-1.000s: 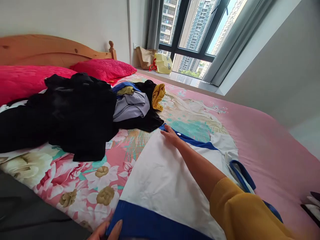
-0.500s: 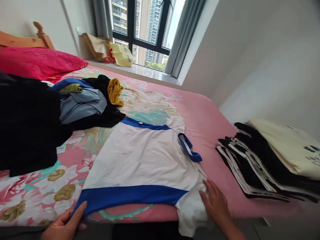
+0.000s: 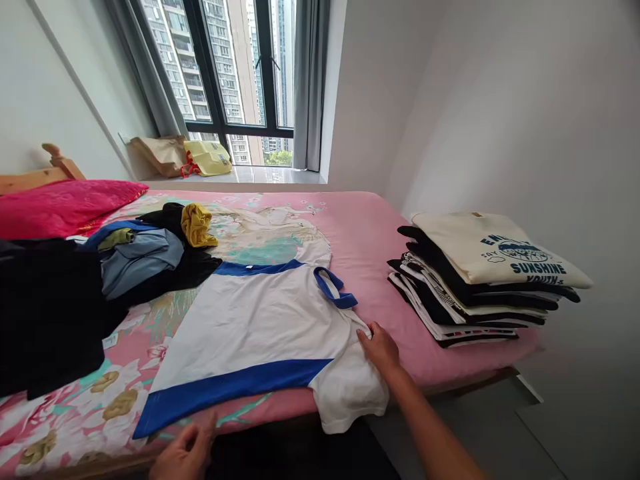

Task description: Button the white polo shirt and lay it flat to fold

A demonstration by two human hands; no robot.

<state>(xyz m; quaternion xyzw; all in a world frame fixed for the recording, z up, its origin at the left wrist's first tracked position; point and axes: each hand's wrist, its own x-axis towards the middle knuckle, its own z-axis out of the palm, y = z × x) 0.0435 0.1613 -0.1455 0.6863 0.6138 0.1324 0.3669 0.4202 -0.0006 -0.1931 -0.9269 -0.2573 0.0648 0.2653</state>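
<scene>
A white T-shirt with blue trim lies spread on the bed's near edge. Its blue-edged collar or cuff stands up on the right, and a white sleeve hangs over the edge. My right hand pinches the shirt's right side just above that sleeve. Below the blue band, off the cloth, my left hand holds nothing; its fingers are partly curled and apart, the thumb blurred.
A stack of folded clothes, cream shirt on top, stands at the bed's right. Black clothing and a loose pile with a blue-grey garment lie left. Behind are a red pillow and bags on the windowsill.
My left hand has let go of the shirt's lower left corner and moved right. My right hand has shifted up along the shirt's side and closed on it. The view has turned right.
</scene>
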